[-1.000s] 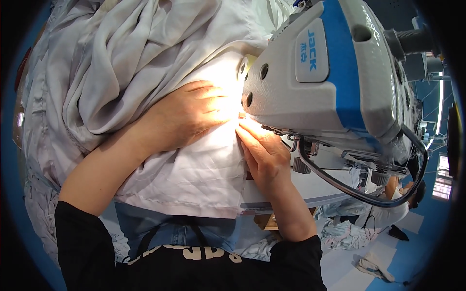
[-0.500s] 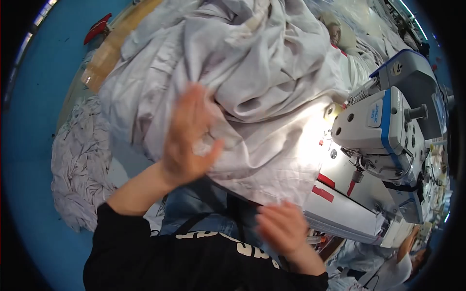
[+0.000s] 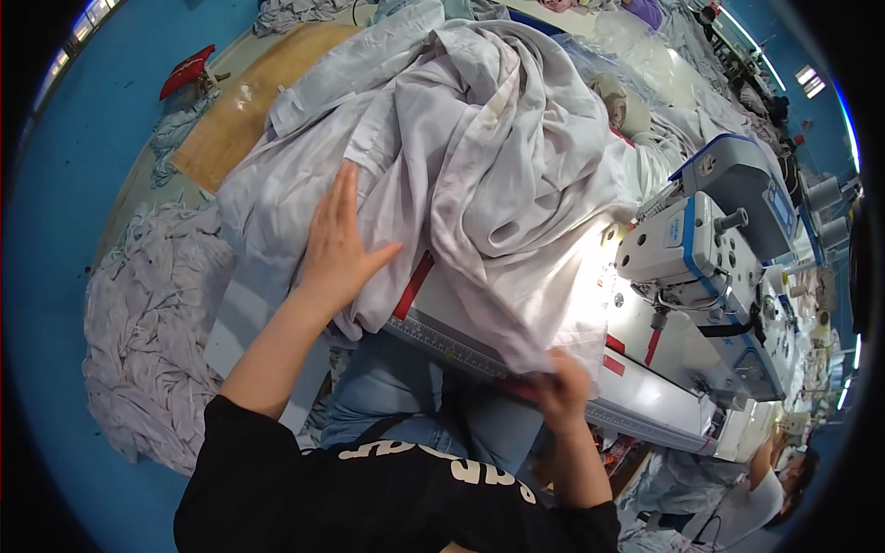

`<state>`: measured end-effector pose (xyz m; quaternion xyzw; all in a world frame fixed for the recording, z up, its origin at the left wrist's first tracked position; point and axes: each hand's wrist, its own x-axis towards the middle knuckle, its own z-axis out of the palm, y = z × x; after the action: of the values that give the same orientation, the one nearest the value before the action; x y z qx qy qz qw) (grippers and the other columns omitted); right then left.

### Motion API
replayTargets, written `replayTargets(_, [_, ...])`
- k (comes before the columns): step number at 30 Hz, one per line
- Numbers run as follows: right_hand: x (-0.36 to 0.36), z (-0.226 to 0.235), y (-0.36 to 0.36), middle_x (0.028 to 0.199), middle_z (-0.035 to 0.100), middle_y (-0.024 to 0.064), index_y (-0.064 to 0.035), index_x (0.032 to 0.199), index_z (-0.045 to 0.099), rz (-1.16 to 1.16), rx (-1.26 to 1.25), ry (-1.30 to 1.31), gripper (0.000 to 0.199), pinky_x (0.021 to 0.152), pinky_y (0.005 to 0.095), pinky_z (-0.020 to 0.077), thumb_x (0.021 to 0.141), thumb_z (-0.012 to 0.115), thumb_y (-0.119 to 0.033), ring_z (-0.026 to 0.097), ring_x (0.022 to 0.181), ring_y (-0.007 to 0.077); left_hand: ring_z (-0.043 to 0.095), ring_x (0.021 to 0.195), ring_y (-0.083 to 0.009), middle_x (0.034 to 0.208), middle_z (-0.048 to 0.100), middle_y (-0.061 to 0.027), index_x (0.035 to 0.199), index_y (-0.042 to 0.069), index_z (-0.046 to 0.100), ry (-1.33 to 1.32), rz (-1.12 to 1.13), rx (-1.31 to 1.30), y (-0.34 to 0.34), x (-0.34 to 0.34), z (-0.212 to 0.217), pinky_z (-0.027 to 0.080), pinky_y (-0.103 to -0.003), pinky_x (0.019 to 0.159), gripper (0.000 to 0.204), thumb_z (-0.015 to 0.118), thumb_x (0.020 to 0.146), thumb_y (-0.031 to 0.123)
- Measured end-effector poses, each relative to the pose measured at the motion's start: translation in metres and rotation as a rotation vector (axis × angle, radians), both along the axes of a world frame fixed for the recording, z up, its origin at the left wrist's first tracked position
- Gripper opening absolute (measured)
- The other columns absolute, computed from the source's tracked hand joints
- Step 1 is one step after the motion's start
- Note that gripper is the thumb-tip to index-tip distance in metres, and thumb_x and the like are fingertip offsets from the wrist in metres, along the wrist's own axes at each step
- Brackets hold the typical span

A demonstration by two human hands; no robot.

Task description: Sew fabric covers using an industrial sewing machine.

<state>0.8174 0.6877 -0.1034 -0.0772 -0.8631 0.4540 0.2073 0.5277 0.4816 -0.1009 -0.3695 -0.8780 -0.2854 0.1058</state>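
A large heap of pale grey-white cloth (image 3: 516,157) covers the sewing table in front of me. My left hand (image 3: 338,244) lies on the left part of the heap, fingers stretched out and thumb spread. At the table's near edge, my right hand (image 3: 560,387) pinches the hem of the cloth; its fingers are somewhat blurred. To the right of the heap stands a white and blue sewing machine (image 3: 678,244), its lamp brightly lighting the cloth by the needle area. Part of the white tabletop (image 3: 452,313) shows between the folds.
A ruler strip (image 3: 452,346) runs along the table's near edge. Crumpled pale cloth (image 3: 157,323) is piled at the left, below a tan board (image 3: 258,101). A red object (image 3: 187,72) lies at the far left. Another person (image 3: 770,488) is at the lower right.
The cloth near me has been drawn apart, baring tabletop and ruler strip. My left hand has come to rest flatter on the heap, and my right hand has closed on the hem.
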Motion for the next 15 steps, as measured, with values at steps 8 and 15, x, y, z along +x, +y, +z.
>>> replayTargets(8, [0.083, 0.003, 0.030, 0.069, 0.058, 0.0112, -0.0001, 0.087, 0.063, -0.315, 0.261, 0.075, 0.013, 0.059, 0.0314, 0.0447, 0.076, 0.060, 0.007, 0.057, 0.061, 0.0277, 0.063, 0.097, -0.0263, 0.100, 0.067, -0.0169, 0.111, -0.005, 0.061, -0.495, 0.053, 0.098, -0.026, -0.059, 0.024, 0.047, -0.032, 0.088, 0.043, 0.073, 0.073, 0.010])
replayTargets(15, [0.130, 0.014, 0.045, 0.101, 0.063, 0.0124, 0.0022, 0.103, 0.060, -0.685, 0.281, -0.177, 0.023, 0.089, 0.0340, 0.0440, 0.080, 0.063, 0.001, 0.059, 0.096, 0.0220, 0.059, 0.088, -0.0114, 0.094, 0.064, -0.0029, 0.099, -0.001, 0.063, -0.251, 0.210, 0.355, -0.129, -0.117, 0.108, 0.045, -0.022, 0.074, 0.018, 0.061, 0.081, -0.004])
